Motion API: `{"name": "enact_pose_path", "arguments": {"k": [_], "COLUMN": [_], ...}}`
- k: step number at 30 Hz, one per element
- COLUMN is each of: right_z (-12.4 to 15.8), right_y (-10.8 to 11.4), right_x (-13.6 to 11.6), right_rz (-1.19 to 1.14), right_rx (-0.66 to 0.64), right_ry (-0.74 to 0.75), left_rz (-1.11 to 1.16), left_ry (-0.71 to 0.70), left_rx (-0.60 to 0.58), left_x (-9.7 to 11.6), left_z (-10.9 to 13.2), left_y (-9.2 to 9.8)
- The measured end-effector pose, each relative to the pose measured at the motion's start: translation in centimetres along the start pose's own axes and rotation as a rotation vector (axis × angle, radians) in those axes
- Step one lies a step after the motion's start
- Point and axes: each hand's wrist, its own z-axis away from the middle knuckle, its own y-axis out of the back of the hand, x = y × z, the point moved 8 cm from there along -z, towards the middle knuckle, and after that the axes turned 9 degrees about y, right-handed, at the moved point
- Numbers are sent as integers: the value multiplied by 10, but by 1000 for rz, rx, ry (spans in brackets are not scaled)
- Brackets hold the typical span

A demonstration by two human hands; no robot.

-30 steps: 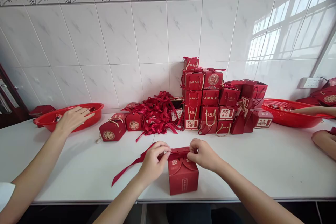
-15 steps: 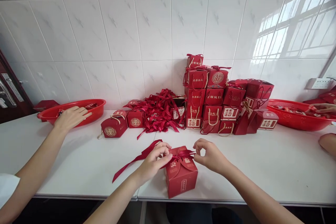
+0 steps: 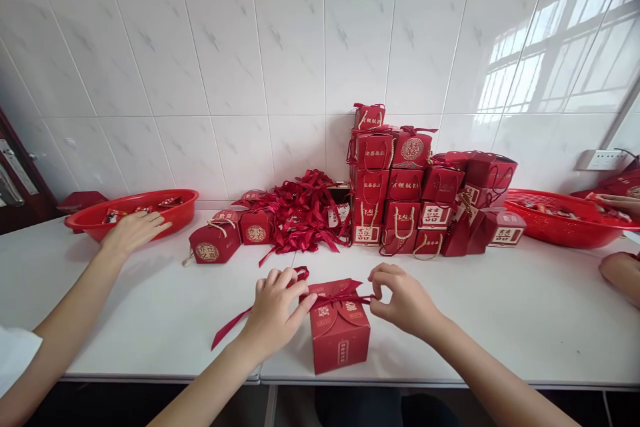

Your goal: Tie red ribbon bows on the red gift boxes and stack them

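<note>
A red gift box (image 3: 341,340) with rounded overlapping top flaps stands near the table's front edge. Dark red ribbon (image 3: 340,296) crosses its top, knotted or looped at the middle. My left hand (image 3: 279,307) pinches the ribbon at the box's upper left side, and a long ribbon tail (image 3: 231,329) lies on the table beyond it. At the box's right, my right hand (image 3: 400,297) holds the other ribbon end between thumb and index finger, pulled out sideways.
Stacked red boxes (image 3: 404,183) stand by the wall, beside a ribbon heap (image 3: 307,213) and more boxes (image 3: 215,243). Another person's hand (image 3: 134,230) is over the left red basket (image 3: 180,213); a second person's hand (image 3: 620,203) is at the right basket (image 3: 565,233).
My left hand has moved left, drawing the ribbon outward. The loops over the box look thinner and tighter. The box has shifted slightly left.
</note>
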Motion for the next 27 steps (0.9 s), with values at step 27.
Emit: {"name": "enact_pose_path", "arguments": {"k": [27], "right_z": [-7], "right_y": [57], "right_x": [3], "right_rz": [-16], "right_rx": [584], "right_ry": [114], "left_rz": [703], "left_ry": [323], "left_rx": [160], "left_x": [-49], "left_z": [-70], "left_y": [-52]}}
